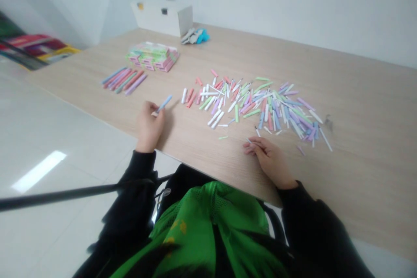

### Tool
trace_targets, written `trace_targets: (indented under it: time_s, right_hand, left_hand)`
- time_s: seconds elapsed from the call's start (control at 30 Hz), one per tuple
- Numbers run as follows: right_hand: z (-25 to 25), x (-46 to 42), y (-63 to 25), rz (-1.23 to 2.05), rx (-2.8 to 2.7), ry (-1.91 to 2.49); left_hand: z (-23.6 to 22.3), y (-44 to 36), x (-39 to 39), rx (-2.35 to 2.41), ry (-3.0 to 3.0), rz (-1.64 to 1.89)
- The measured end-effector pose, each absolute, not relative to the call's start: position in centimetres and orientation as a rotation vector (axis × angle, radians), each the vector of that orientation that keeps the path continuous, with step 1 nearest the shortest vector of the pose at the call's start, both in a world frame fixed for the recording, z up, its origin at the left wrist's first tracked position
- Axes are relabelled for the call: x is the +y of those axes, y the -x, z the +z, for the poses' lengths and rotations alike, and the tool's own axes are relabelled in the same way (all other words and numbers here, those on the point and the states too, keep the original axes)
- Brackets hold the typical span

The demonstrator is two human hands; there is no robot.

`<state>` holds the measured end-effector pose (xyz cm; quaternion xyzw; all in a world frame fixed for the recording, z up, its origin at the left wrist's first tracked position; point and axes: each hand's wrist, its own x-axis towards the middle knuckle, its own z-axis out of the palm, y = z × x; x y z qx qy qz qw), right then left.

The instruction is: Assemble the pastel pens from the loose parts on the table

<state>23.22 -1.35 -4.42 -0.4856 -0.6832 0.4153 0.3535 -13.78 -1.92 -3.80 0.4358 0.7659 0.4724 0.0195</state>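
My left hand sits at the wooden table's near edge, its fingers gripping a pale blue pen-like stick. My right hand rests on the tabletop, pinching a thin white piece between finger and thumb. Just beyond it spreads a loose heap of pastel pen barrels and caps in white, pink, green, blue and purple. Several pink and purple pens lie side by side left of the heap. Behind them stands a stack of pink and green packets.
A white cardboard box and a small blue and grey bundle stand at the table's far side. A wall rises behind the table. Tiled floor lies to the left, with colourful stacked items beyond. Green mesh fabric covers my chest.
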Motion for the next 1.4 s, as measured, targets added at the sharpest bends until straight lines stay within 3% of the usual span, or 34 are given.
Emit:
trace_targets:
  time_s: [0.23,0.63,0.8,1.13,1.4]
  right_hand:
    - [-4.1,-1.7,-23.1,1.080,-1.785,1.271]
    - [-2.7,-1.4,-24.0,0.986,-1.892,1.322]
    - [0.2,0.5,-23.2,0.796,-2.059,1.158]
    - [-1.4,1.8,-23.1,0.874,-1.981,1.101]
    - [0.3,1.1,-22.4,0.746,-1.953,0.959]
  left_hand:
    - [-4.1,13.3,-1.0,2.515,-1.701,0.941]
    - [-1.7,11.3,-1.5,2.134,-1.830,1.172]
    - [-0.2,5.4,0.5,1.432,-2.374,0.828]
    - [-2.4,2.2,2.7,1.308,-2.601,0.550]
    - [-1.7,1.4,1.9,1.170,-2.290,0.904]
